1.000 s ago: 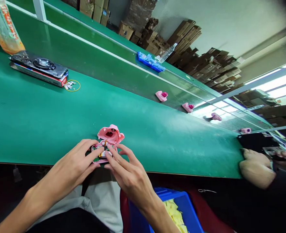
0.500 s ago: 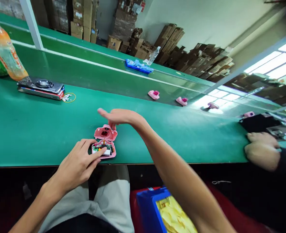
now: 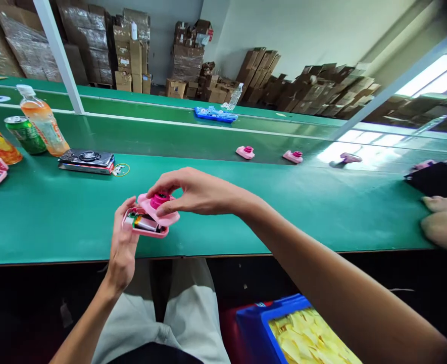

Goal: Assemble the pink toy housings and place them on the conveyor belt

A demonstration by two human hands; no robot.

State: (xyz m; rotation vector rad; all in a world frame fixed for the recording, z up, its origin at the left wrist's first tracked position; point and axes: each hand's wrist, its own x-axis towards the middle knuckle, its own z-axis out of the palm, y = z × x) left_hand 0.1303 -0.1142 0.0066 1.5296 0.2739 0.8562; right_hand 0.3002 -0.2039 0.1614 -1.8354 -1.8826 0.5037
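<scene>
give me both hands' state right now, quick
Left hand: closed, holding the open pink shell.
Right hand: closed, holding the pink cover by its lens, tilted over the shell.

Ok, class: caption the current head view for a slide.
Left hand holds a pink case with exposed electronics; right hand grips a pink cover tilted partly over it.
</scene>
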